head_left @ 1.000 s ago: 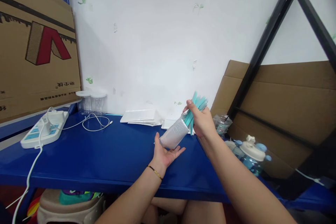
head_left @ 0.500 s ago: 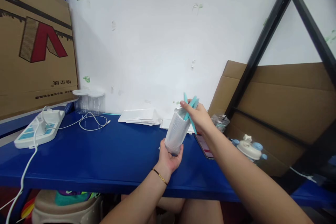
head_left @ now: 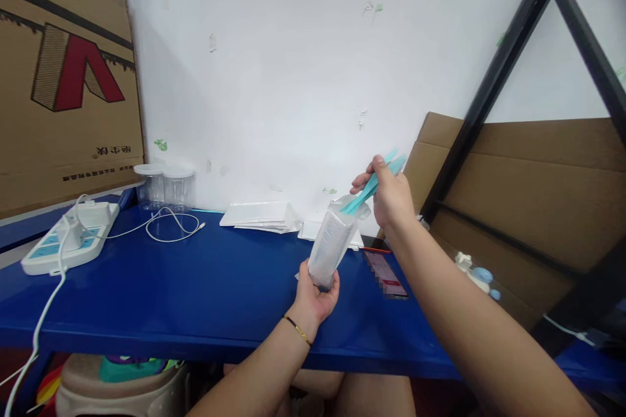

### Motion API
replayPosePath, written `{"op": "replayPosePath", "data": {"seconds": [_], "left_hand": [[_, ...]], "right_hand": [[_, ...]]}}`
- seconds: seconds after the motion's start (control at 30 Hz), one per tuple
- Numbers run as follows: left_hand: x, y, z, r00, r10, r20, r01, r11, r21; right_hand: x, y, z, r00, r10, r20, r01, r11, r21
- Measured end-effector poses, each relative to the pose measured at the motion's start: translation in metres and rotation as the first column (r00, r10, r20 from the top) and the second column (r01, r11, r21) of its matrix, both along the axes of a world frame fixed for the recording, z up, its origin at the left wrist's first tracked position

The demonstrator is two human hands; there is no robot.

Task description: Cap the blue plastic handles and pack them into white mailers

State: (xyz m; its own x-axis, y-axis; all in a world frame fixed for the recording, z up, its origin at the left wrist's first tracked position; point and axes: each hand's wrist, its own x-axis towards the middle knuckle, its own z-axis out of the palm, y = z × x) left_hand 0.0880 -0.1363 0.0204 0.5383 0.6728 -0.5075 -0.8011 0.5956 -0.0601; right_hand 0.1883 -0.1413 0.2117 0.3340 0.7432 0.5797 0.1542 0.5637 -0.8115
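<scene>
The white pouch (head_left: 332,244) rises from the left hand (head_left: 315,296), long axis slanting away from the wrist and a little rightward, its open mouth uppermost and facing the right hand (head_left: 391,192). The teal strips (head_left: 364,195) lean more steeply to the right: lower ends at the pouch mouth, upper ends above the right thumb.

Below the hands is a blue desk (head_left: 220,293). Beyond the left hand, toward the white wall (head_left: 293,78), lie flat white packets (head_left: 259,216); to its right, under the right forearm, is a phone (head_left: 386,275). Well to its left are a looped cable (head_left: 171,228), a white power strip (head_left: 73,241) and two clear lidded jars (head_left: 178,189), beside a printed carton (head_left: 78,130). Plain brown cardboard (head_left: 538,195) stands right of the right hand, behind a slanting black bar (head_left: 499,78).

The left hand cups the pouch's base, palm up, fingers curled around it, a bracelet (head_left: 297,330) at the wrist. The right hand, higher, pinches the strips between thumb and fingers, its forearm reaching in from the lower right.
</scene>
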Motion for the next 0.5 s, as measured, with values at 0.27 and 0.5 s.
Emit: {"op": "replayPosePath", "data": {"seconds": [0.27,0.5], "left_hand": [[0.001,-0.003,0.001,0.999,-0.032,-0.016,0.033,0.999,0.026],[0.001,-0.01,0.004,0.994,-0.084,0.063,0.084,0.996,0.007]], "right_hand": [[-0.013,-0.005,-0.015,0.985,-0.09,0.149,0.095,0.995,-0.021],[-0.019,-0.012,-0.021,0.963,0.089,0.253,-0.072,0.995,-0.075]]}}
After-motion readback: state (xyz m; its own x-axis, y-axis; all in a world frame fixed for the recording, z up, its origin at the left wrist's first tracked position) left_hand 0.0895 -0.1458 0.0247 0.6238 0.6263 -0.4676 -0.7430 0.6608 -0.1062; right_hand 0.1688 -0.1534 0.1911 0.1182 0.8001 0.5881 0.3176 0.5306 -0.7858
